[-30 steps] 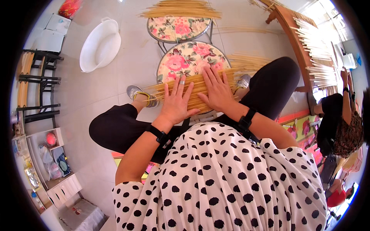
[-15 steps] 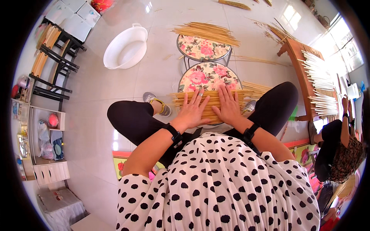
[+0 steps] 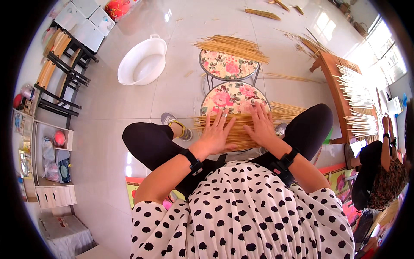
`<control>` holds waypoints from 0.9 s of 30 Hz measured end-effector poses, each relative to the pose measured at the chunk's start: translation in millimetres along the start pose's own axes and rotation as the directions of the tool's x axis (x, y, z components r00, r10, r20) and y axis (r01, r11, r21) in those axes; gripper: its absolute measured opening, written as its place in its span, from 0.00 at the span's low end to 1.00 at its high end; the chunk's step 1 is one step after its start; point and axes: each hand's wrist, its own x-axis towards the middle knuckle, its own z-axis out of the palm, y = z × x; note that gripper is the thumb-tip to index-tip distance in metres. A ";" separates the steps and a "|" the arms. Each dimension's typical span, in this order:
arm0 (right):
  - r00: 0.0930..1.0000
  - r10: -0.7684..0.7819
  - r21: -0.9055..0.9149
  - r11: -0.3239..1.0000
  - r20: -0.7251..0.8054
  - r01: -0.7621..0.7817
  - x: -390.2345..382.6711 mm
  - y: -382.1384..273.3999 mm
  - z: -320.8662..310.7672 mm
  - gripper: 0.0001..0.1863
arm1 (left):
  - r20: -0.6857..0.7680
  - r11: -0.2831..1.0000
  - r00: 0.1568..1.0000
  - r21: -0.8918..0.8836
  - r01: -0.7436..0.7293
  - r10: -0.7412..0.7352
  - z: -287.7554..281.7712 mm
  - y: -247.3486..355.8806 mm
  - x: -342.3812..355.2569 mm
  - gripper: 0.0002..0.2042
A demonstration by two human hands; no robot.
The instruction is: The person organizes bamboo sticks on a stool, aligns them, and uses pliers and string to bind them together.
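A layer of thin tan sticks (image 3: pixel 239 134) lies crosswise on the near part of a round flowered stool (image 3: pixel 228 96) between my knees. My left hand (image 3: pixel 217 131) rests flat on the sticks with its fingers spread, a ring on one finger. Beside it my right hand (image 3: pixel 262 127) also lies flat, its fingertips reaching past the sticks' far edge onto the flowered seat. Neither hand grips anything. More sticks (image 3: pixel 286 111) stick out to the right, toward my right knee. Just beyond, a second flowered stool (image 3: pixel 230 67) carries another pile of sticks (image 3: pixel 233 48).
A white plastic tub (image 3: pixel 142 60) stands on the tiled floor at the far left. To the right, a wooden bench (image 3: pixel 334 82) holds bundles of pale sticks (image 3: pixel 355 90); another person (image 3: pixel 381 168) sits by it. Folded black-legged tables (image 3: pixel 64 69) and a shelf (image 3: pixel 54 159) line the left.
The view has tilted, so the scene sits a little lower in the picture. My right hand has slid slightly to the right over the sticks; my left hand stays on them.
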 end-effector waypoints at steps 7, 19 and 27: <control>0.996 -0.055 0.074 0.995 -0.068 0.060 44.4 28.2 -52.0 0.31 | -0.069 0.985 0.986 0.076 0.156 -0.151 -85.7 -41.2 32.8 0.36; 0.998 0.016 0.379 0.925 -0.057 0.007 149.4 51.6 -92.6 0.20 | -0.155 0.949 0.951 -0.214 0.230 -0.266 -78.2 -180.8 233.6 0.16; 0.988 -0.045 0.437 0.893 -0.150 0.107 146.6 41.8 -107.6 0.18 | -0.286 0.895 0.848 -0.150 0.420 -0.446 -42.7 -159.1 295.5 0.19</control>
